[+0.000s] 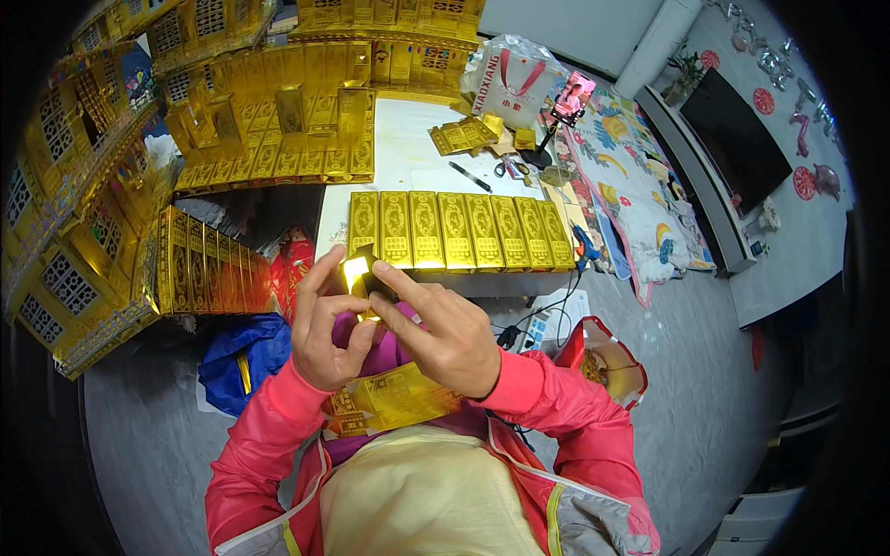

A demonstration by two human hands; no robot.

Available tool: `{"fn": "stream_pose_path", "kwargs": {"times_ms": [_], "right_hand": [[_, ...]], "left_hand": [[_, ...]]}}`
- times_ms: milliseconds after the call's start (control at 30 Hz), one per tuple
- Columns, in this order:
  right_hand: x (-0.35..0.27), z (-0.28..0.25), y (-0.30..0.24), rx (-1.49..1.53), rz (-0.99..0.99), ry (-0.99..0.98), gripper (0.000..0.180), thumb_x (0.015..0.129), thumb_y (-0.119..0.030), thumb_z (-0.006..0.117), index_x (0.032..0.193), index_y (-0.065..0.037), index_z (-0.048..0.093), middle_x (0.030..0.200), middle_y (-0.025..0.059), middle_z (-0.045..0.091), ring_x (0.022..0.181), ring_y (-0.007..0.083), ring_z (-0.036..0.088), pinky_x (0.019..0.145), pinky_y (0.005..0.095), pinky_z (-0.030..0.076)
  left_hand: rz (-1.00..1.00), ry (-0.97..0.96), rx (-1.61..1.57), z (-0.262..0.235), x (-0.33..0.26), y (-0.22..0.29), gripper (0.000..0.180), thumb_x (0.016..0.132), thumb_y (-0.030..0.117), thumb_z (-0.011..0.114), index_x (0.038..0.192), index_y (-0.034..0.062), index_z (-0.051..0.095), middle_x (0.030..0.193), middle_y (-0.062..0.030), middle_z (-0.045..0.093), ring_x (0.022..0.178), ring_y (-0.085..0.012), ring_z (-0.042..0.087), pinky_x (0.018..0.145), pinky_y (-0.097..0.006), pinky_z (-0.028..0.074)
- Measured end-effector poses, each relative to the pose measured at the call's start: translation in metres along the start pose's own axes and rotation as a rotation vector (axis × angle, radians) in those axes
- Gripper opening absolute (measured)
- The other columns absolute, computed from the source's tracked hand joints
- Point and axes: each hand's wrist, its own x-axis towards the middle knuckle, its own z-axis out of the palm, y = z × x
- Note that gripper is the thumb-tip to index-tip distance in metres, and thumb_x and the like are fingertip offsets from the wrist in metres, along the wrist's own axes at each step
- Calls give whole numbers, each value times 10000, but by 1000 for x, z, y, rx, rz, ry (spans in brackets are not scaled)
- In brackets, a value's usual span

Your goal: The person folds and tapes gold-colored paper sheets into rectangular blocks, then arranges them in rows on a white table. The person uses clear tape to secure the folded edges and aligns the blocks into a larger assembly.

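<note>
Holding a small, shiny gold, card-like piece (356, 270) pinched in the narrow grips of bare left hand (323, 335) and right hand (454, 341), near the left end of the rectangular gold boxes (456, 232) rowed on the white tabletop (400, 139), with long axis seemingly running toward them.

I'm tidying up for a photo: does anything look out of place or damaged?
Mildly: the loose gold pieces by the white bag lie jumbled, unlike the neat row of gold boxes. No spill or damage is evident.
</note>
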Motion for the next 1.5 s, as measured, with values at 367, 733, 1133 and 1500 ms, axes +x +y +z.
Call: {"fn": "stream_pose_path", "kwargs": {"times_ms": [367,733,1133,1500], "right_hand": [[-2,-16,5,680,450,112,217,951,9,519,1167,11,538,1193,140,556,831,120,587,744,239,487],[1,2,9,1269,892,-171,381,974,-123,571,1324,-11,468,1064,1,558,751,28,506,664,196,442],[-2,2,10,1065,894,-174,320,895,11,535,1210,5,480,977,8,569,672,9,513,588,179,435],[-7,-4,8,1068,820,-177,411,929,-10,533,1328,11,439,1050,21,556,721,22,465,647,190,423]], "left_hand": [[133,-99,52,-2,7,6,197,696,82,730,882,108,668,1163,-126,596,1119,-363,544,951,-455,455],[111,-54,-45,7,1,7,403,709,125,833,997,47,561,1226,-197,528,1146,-367,547,960,-421,482],[113,-47,-93,16,-3,7,513,698,152,864,1044,55,498,1233,-204,515,1143,-352,567,938,-410,505],[109,-16,-67,17,-4,8,512,702,152,864,1050,51,503,1242,-202,511,1142,-350,571,947,-411,503]]}}
